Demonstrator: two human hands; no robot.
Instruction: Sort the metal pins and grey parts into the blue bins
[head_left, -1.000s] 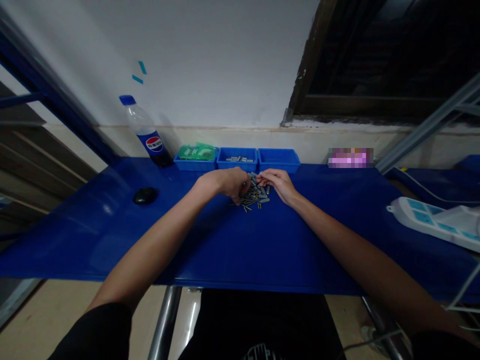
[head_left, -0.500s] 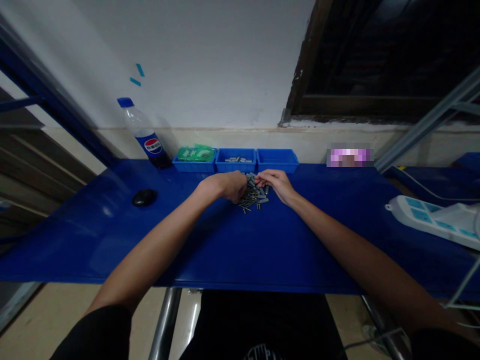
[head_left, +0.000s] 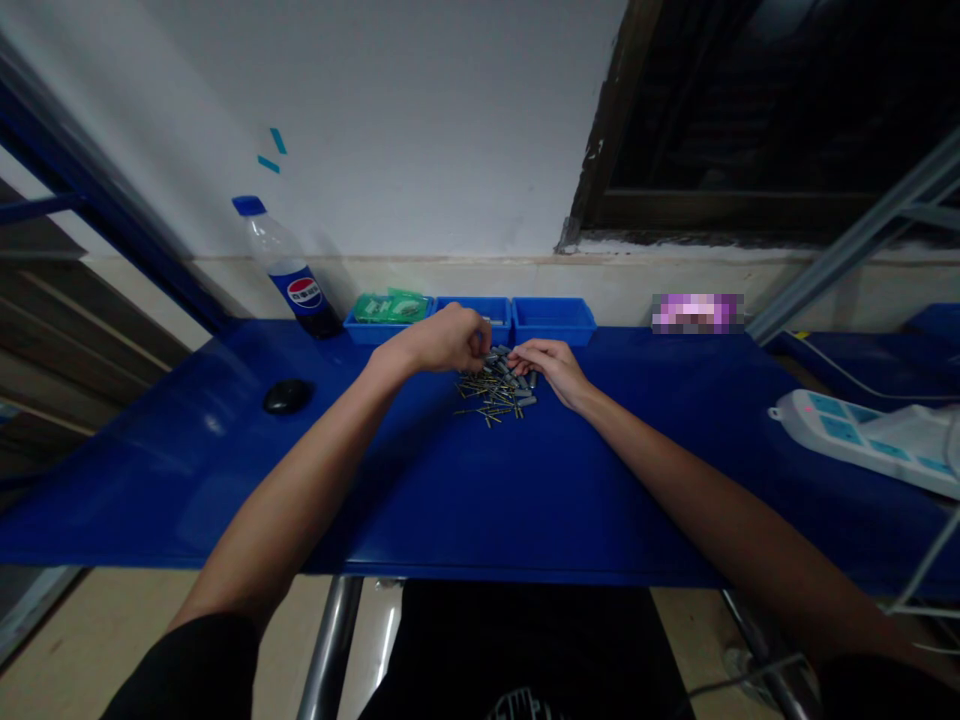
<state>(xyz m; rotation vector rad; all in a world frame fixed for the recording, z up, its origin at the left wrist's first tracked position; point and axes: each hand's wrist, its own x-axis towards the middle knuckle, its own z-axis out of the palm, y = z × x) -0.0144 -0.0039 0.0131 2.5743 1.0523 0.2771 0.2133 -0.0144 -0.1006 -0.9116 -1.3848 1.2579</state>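
A heap of thin brass-coloured, screw-like pieces [head_left: 491,391] mixed with short grey cylinders [head_left: 527,400] lies on the blue table. Over the heap's far left side, in front of the middle blue bin [head_left: 442,312], my left hand [head_left: 450,338] is raised with its fingers curled into a pinch; what it holds, if anything, is too small to tell. At the heap's right edge my right hand [head_left: 553,366] rests low, thumb and fingers pressed together. Whatever lies between those fingertips cannot be made out.
Left of the middle bin, a blue bin holds green packets [head_left: 391,306]; to its right stands another blue bin [head_left: 553,318]. A cola bottle [head_left: 300,290] and a black mouse [head_left: 287,396] are at the left, a white power strip [head_left: 847,430] at the right.
My left hand has lifted off the heap, up and slightly left toward the middle bin, uncovering the heap's left side. My right hand has stayed almost still.
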